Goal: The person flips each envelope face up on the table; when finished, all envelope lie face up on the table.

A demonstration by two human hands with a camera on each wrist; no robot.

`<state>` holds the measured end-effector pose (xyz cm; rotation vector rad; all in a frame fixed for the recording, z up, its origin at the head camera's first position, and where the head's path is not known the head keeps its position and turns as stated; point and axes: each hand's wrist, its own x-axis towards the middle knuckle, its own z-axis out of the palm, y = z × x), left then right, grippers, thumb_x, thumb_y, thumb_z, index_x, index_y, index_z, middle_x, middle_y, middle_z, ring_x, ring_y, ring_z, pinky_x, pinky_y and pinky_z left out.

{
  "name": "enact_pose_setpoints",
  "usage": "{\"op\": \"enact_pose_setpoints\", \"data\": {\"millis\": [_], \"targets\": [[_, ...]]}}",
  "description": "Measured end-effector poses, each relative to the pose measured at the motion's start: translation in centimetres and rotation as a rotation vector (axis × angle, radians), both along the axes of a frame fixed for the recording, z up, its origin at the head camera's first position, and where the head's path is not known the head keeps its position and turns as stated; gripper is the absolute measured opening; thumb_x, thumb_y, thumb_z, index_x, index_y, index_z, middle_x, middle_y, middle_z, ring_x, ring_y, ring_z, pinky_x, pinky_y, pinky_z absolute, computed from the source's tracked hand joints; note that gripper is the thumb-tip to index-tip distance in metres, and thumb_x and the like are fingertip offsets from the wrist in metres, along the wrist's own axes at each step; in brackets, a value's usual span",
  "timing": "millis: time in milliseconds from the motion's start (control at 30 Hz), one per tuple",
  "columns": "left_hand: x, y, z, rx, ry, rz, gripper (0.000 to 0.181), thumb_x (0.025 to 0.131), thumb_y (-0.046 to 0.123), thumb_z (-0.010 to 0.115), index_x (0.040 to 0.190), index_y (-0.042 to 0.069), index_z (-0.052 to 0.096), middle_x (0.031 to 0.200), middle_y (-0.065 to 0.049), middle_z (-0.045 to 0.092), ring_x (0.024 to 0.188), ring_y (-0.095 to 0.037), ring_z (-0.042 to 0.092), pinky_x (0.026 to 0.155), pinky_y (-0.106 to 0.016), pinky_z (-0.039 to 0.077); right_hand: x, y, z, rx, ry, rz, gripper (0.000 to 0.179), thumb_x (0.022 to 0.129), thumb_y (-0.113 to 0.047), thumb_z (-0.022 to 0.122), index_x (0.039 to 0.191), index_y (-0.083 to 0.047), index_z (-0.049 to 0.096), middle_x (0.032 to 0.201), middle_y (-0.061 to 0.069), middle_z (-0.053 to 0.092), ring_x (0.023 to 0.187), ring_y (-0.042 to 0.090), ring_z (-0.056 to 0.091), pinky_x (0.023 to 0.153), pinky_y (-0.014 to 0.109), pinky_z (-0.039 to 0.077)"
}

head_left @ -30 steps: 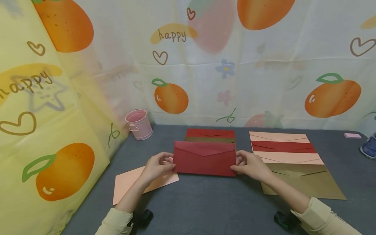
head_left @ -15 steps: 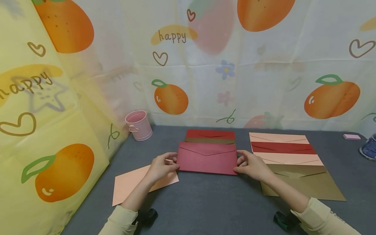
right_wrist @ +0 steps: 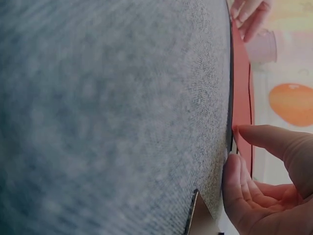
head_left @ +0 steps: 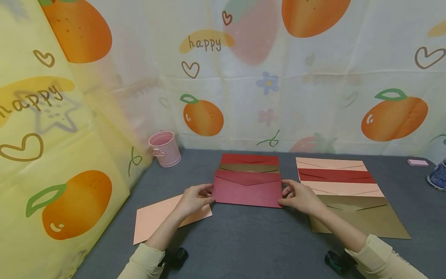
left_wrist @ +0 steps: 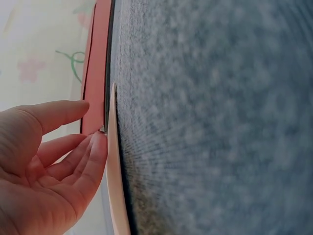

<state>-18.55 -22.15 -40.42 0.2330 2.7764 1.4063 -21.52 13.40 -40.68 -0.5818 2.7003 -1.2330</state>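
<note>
A dark red envelope [head_left: 247, 195], flap side up, lies low in front of me. My left hand [head_left: 196, 198] pinches its left end, thumb on the face and fingers at the lower edge in the left wrist view. Its right end is between the thumb and fingers of my right hand [head_left: 300, 197]. Behind it, partly covered, are an olive envelope [head_left: 251, 168] and a brighter red envelope [head_left: 251, 159]. A peach envelope [head_left: 153, 217] lies askew under my left forearm.
At right, overlapping envelopes form a column: peach [head_left: 329, 163], red [head_left: 336, 175], another peach [head_left: 343, 189] and olive [head_left: 364, 223] nearest me. A pink bucket [head_left: 165, 152] stands back left. A small pink block [head_left: 418, 163] and a blue object [head_left: 438, 176] are far right.
The dark red envelope has shifted slightly right and tilted down flatter over the ones behind it. My left hand has moved right with it; the right hand has barely moved.
</note>
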Motion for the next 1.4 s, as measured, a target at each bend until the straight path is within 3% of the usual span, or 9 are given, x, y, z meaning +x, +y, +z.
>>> {"op": "enact_pose_setpoints", "data": {"millis": [333, 567, 767, 967, 1067, 1133, 1233, 1333, 1400], "targets": [[0.3, 0.5, 0.0, -0.094, 0.074, -0.082, 0.039, 0.090, 0.010, 0.069, 0.125, -0.004, 0.063, 0.110, -0.014, 0.068, 0.093, -0.024, 0.064, 0.081, -0.038, 0.053, 0.1, -0.2, 0.2, 0.067, 0.050, 0.014, 0.065, 0.085, -0.021, 0.074, 0.133, 0.014, 0.047, 0.087, 0.002, 0.061, 0.067, 0.012, 0.054, 0.057, 0.028, 0.044], [0.8, 1.1, 0.2, -0.246, 0.148, -0.089, 0.038, 0.088, 0.013, 0.071, 0.122, -0.003, 0.066, 0.080, -0.003, 0.063, 0.072, -0.014, 0.054, 0.067, -0.029, 0.046, 0.3, -0.4, 0.3, 0.096, 0.057, 0.028, 0.062, 0.090, -0.023, 0.070, 0.132, 0.016, 0.047, 0.080, 0.000, 0.057, 0.060, 0.012, 0.046, 0.055, 0.027, 0.038], [1.0, 1.5, 0.5, -0.330, 0.241, -0.150, 0.038, 0.086, 0.010, 0.071, 0.119, -0.007, 0.065, 0.063, 0.001, 0.059, 0.051, -0.004, 0.050, 0.085, -0.045, 0.045, 0.2, -0.5, 0.2, 0.128, 0.083, 0.052, 0.060, 0.092, -0.023, 0.067, 0.131, 0.017, 0.047, 0.070, -0.001, 0.052, 0.054, 0.010, 0.042, 0.053, 0.026, 0.034], [1.1, 1.7, 0.5, -0.360, 0.278, -0.206, 0.041, 0.084, 0.007, 0.071, 0.120, -0.011, 0.063, 0.105, -0.020, 0.068, 0.041, 0.005, 0.046, 0.079, -0.037, 0.048, 0.1, -0.6, 0.2, 0.135, 0.094, 0.071, 0.059, 0.093, -0.022, 0.066, 0.131, 0.019, 0.046, 0.066, -0.002, 0.050, 0.052, 0.009, 0.039, 0.052, 0.026, 0.033], [1.2, 1.6, 0.4, -0.382, 0.286, -0.207, 0.041, 0.084, 0.008, 0.071, 0.119, -0.011, 0.063, 0.117, -0.023, 0.064, 0.047, 0.001, 0.049, 0.075, -0.034, 0.048, 0.0, -0.6, 0.2, 0.132, 0.092, 0.075, 0.060, 0.093, -0.022, 0.066, 0.131, 0.019, 0.045, 0.067, -0.002, 0.050, 0.052, 0.009, 0.039, 0.052, 0.026, 0.033], [1.2, 1.5, 0.4, -0.379, 0.281, -0.205, 0.042, 0.084, 0.010, 0.072, 0.120, -0.011, 0.063, 0.119, -0.024, 0.063, 0.057, -0.008, 0.054, 0.079, -0.037, 0.048, 0.0, -0.5, 0.2, 0.130, 0.093, 0.075, 0.060, 0.093, -0.022, 0.066, 0.132, 0.019, 0.045, 0.068, -0.001, 0.050, 0.052, 0.009, 0.040, 0.052, 0.026, 0.033], [1.5, 1.3, 0.5, -0.360, 0.252, -0.195, 0.044, 0.085, 0.013, 0.072, 0.123, -0.009, 0.062, 0.124, -0.025, 0.060, 0.090, -0.026, 0.062, 0.091, -0.044, 0.046, 0.1, -0.5, 0.2, 0.129, 0.106, 0.073, 0.059, 0.093, -0.022, 0.066, 0.132, 0.018, 0.046, 0.071, -0.001, 0.051, 0.054, 0.009, 0.041, 0.053, 0.027, 0.034], [2.0, 0.8, 0.6, -0.347, 0.202, -0.174, 0.049, 0.087, 0.018, 0.071, 0.128, -0.006, 0.059, 0.132, -0.026, 0.054, 0.121, -0.042, 0.050, 0.104, -0.056, 0.035, 0.2, -0.5, 0.3, 0.125, 0.133, 0.060, 0.057, 0.093, -0.023, 0.066, 0.131, 0.016, 0.048, 0.075, -0.001, 0.052, 0.055, 0.009, 0.042, 0.054, 0.027, 0.036], [2.5, 0.3, 0.8, -0.355, 0.165, -0.160, 0.055, 0.088, 0.021, 0.071, 0.133, -0.005, 0.055, 0.138, -0.028, 0.048, 0.132, -0.046, 0.039, 0.107, -0.058, 0.030, 0.3, -0.6, 0.4, 0.118, 0.158, 0.051, 0.055, 0.092, -0.023, 0.067, 0.130, 0.014, 0.049, 0.079, 0.000, 0.053, 0.057, 0.009, 0.041, 0.055, 0.027, 0.036]]}}
